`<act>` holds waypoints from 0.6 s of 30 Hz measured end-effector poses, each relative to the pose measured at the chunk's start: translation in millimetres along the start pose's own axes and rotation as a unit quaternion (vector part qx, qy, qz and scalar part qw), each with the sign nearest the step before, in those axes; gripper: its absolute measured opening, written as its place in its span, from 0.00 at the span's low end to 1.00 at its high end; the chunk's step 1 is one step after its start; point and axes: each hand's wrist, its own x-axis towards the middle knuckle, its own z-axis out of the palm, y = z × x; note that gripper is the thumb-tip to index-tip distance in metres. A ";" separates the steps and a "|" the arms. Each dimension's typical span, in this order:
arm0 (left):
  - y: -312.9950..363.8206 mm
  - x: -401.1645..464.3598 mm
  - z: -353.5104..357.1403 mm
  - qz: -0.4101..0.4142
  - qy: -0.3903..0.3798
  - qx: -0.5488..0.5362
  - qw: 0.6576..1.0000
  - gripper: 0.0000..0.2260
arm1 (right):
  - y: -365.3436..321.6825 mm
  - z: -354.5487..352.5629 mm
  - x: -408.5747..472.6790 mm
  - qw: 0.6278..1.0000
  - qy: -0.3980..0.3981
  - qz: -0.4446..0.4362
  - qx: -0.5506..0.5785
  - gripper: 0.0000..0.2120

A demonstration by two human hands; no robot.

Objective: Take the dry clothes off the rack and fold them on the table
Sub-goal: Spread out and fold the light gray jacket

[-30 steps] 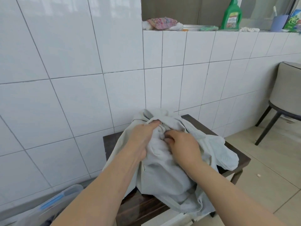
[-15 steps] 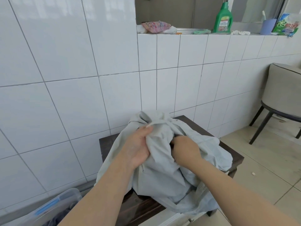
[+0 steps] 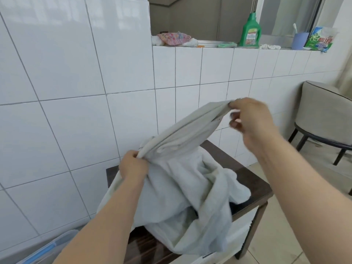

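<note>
The right hand [image 3: 251,121] is now lifting the crumpled pale grey cotton garment [image 3: 182,180] taut; the left hand [image 3: 133,166] is pinching its edge; folding on the dark wooden surface [image 3: 255,180] is barely starting.

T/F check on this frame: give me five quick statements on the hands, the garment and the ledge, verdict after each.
1. Both hands hold the pale grey garment. True: the left hand grips a bunched part, the right hand pinches an edge.
2. The right hand is lower than the left. False: it is raised higher, to the right.
3. The garment lies folded flat on the dark table. False: it is rumpled, one edge stretched between the hands.
4. A green bottle stands on the tiled ledge. True.
5. The chair stands left of the table. False: it is to the right.
</note>
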 end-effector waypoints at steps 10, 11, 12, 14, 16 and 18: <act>44.1 -86.7 -6.6 0.412 -0.049 0.055 0.908 0.21 | 44.3 37.8 -42.1 0.950 -0.092 -0.111 -0.277 0.07; 38.7 -85.9 -4.9 0.450 -0.020 0.101 0.887 0.18 | 44.0 42.2 -46.2 0.950 -0.100 -0.119 -0.272 0.06; 37.6 -82.3 -3.7 0.451 -0.002 0.122 0.884 0.12 | 43.5 44.8 -49.7 0.950 -0.106 -0.127 -0.265 0.05; 39.7 -67.5 -9.7 0.355 -0.030 0.107 0.928 0.09 | 46.1 44.6 -52.5 0.953 -0.107 -0.134 -0.249 0.03; 41.4 -48.2 -17.1 0.250 -0.077 0.109 0.959 0.15 | 55.6 39.6 -47.4 0.959 -0.088 -0.122 -0.239 0.03; 41.2 -38.0 -21.8 0.166 -0.096 0.102 0.976 0.16 | 70.9 35.1 -43.5 0.949 -0.037 -0.119 -0.289 0.03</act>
